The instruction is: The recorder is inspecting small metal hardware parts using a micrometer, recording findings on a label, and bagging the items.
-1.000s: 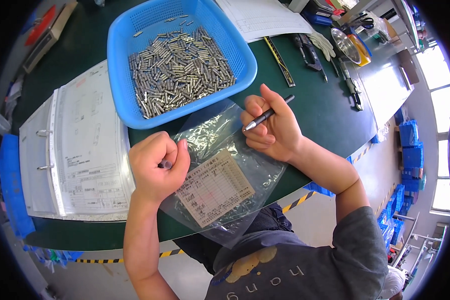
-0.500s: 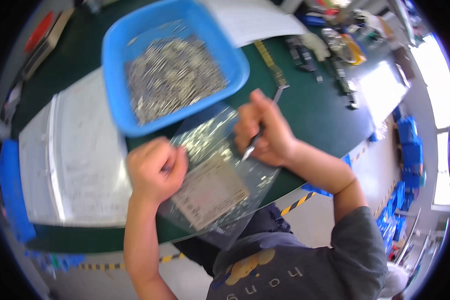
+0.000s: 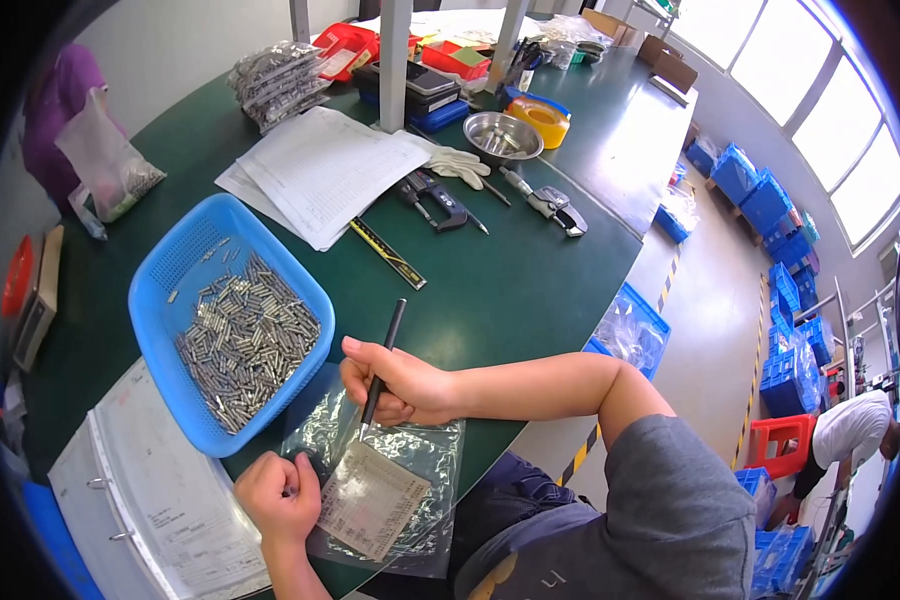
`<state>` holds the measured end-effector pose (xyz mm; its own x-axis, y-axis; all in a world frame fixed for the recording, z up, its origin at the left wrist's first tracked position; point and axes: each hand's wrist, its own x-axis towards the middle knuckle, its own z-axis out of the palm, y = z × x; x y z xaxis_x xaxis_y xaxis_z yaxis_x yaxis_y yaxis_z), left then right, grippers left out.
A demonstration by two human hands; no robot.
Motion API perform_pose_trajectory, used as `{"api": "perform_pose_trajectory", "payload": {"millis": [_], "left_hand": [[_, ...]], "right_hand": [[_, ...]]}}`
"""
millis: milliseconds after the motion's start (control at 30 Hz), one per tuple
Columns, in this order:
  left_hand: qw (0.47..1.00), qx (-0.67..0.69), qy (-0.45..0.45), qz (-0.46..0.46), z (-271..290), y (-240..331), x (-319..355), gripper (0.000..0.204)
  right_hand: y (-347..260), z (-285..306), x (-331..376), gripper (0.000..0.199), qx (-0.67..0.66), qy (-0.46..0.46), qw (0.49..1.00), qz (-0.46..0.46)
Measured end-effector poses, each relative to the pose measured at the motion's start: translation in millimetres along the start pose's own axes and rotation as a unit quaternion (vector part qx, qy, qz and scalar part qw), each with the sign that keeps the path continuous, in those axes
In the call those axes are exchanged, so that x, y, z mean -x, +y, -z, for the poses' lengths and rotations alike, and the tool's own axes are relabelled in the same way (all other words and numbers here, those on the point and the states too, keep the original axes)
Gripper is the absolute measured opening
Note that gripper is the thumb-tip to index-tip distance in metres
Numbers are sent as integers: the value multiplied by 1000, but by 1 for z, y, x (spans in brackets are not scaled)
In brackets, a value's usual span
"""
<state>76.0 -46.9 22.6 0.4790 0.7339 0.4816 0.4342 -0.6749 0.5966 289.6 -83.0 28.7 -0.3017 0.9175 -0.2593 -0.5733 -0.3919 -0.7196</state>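
Note:
My right hand [image 3: 398, 388] grips a black pen [image 3: 395, 328], its metal tip pointing down by the upper edge of a printed paper label [image 3: 375, 505]. The label lies on a clear plastic bag [image 3: 435, 475]. Whether the tip touches the bag or label I cannot tell. To the left of the label, my left hand [image 3: 278, 497] is closed in a fist; a small dark spot shows in its curl, too small to name. Beyond both hands stands a blue plastic basket [image 3: 148, 300] with many short metal pins [image 3: 250, 345] inside.
An open ring binder [image 3: 175, 500] lies left of my left hand. Paper sheets [image 3: 320, 165], a tape measure strip [image 3: 388, 253], a micrometer [image 3: 435, 203], a caliper-like gauge [image 3: 550, 203], a glove [image 3: 460, 165] and a metal bowl [image 3: 503, 137] lie farther back. A person [image 3: 855, 430] bends at the far right.
The view has swung up and round, bringing the far table and a person into sight. The pen now stands steeper, its tip nearer the label's upper edge. Both hands stay closed.

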Motion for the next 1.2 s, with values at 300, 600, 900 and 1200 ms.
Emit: {"api": "perform_pose_trajectory", "payload": {"millis": [300, 600, 900, 1200], "left_hand": [[1000, -10, -1, -2, 0, 3, 5, 33], [999, 6, 4, 40, 3, 4, -5, 29], [997, -13, -6, 77, -1, 7, -4, 14], [996, -5, -35, 81, 3, 1, 4, 22]], "right_hand": [[3, 7, 2, 27, -43, -53, 998, 5], [-22, 3, 9, 23, 103, 49, 988, 105], [-9, -1, 14, 20, 261, 76, 950, 154], [4, 2, 2, 30, 301, 22, 911, 282]]}}
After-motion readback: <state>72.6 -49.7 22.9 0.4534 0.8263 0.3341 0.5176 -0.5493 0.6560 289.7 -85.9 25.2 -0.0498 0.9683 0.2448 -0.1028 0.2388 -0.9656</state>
